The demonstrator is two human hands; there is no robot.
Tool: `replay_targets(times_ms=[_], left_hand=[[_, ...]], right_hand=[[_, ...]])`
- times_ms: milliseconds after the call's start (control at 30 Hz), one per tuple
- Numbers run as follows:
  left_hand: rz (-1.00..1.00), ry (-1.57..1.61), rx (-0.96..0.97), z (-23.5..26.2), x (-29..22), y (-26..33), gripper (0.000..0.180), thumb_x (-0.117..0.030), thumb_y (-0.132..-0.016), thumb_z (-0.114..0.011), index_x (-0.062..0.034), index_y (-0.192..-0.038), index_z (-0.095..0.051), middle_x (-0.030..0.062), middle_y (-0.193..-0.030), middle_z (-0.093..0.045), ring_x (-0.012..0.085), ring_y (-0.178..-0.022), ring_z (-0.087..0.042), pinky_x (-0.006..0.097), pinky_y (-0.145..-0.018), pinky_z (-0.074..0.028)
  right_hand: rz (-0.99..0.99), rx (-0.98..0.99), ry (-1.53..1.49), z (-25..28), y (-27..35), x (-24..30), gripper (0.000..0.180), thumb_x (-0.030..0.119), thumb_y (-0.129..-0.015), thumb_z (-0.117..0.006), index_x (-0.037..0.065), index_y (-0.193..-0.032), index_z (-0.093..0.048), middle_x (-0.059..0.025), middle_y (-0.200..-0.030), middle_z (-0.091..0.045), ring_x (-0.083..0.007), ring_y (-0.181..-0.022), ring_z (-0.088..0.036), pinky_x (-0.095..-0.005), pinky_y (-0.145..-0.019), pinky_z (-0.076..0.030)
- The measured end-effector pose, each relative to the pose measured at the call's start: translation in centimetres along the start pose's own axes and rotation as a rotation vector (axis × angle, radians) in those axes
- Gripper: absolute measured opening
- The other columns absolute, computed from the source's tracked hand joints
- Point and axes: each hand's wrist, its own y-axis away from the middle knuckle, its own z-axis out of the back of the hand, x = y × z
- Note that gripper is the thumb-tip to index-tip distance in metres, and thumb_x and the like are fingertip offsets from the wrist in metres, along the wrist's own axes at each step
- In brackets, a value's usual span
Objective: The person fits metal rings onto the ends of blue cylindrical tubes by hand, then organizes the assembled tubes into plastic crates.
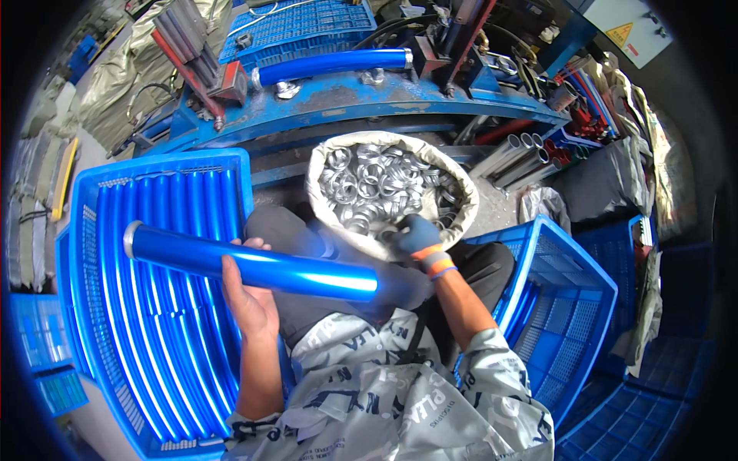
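My bare left hand (250, 288) is closed around a shiny blue tube (254, 263), held slanting across my lap. A silver ring (133, 239) caps the tube's left end; its right end shows no ring. My right hand (419, 237), in a dark glove with an orange cuff, reaches into the near right side of a round cloth sack (317, 170). Loose silver metal rings (373, 180) fill the sack. The fingertips of that hand are hidden and blurred among the rings, so its grip does not show.
At left, a blue crate (240, 165) holds rows of blue tubes (165, 330). Another blue crate (573, 284) stands at right with tubes inside. Ahead, a blue machine bench (330, 107) carries a ringed blue tube (334, 64) between two clamps. Bare metal pipes (503, 154) lie right of the sack.
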Motion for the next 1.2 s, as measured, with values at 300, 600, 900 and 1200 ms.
replay_targets(times_ms=[300,600,900,1200], left_hand=[[0.231,0.292,0.05,-2.7,3.8,0.9,0.048,-0.051,-0.114,-0.07,-0.0091,-0.138,-0.067,0.0199,-0.143,-0.076,0.0338,-0.133,-0.073,0.054,-0.118,-0.057],[0.226,0.33,0.032,-4.6,4.2,1.1,0.051,-0.052,-0.115,-0.07,-0.0121,-0.145,-0.065,0.0159,-0.143,-0.075,0.032,-0.135,-0.071,0.055,-0.119,-0.055],[0.11,0.179,0.075,-4.8,4.3,1.8,0.05,-0.046,-0.115,-0.071,-0.0094,-0.149,-0.066,0.0162,-0.146,-0.073,0.0325,-0.137,-0.07,0.055,-0.119,-0.055],[0.1,0.153,0.081,-4.1,4.5,1.5,0.048,-0.042,-0.116,-0.07,-0.0077,-0.149,-0.066,0.017,-0.146,-0.073,0.0322,-0.137,-0.07,0.056,-0.118,-0.056]], right_hand=[[-0.019,0.31,-1.753,5.4,6.4,0.1,0.015,0.007,-0.096,-0.077,0.004,-0.109,-0.072,-0.0195,-0.138,-0.077,-0.0281,-0.111,-0.081,-0.0473,-0.094,-0.072],[0.218,0.332,-1.951,8.0,10.0,4.6,0.068,0.015,-0.098,-0.086,-0.003,-0.158,-0.058,-0.017,-0.15,-0.072,-0.031,-0.132,-0.076,-0.0502,-0.109,-0.068],[0.233,0.173,-1.601,8.7,10.5,6.1,0.085,-0.01,-0.09,-0.089,-0.003,-0.167,-0.053,-0.0159,-0.157,-0.068,-0.0233,-0.131,-0.074,-0.0406,-0.109,-0.063],[0.187,0.168,-1.34,9.6,11.0,7.5,0.081,-0.01,-0.094,-0.086,-0.009,-0.167,-0.051,-0.0177,-0.138,-0.08,-0.0209,-0.12,-0.078,-0.0375,-0.104,-0.064]])
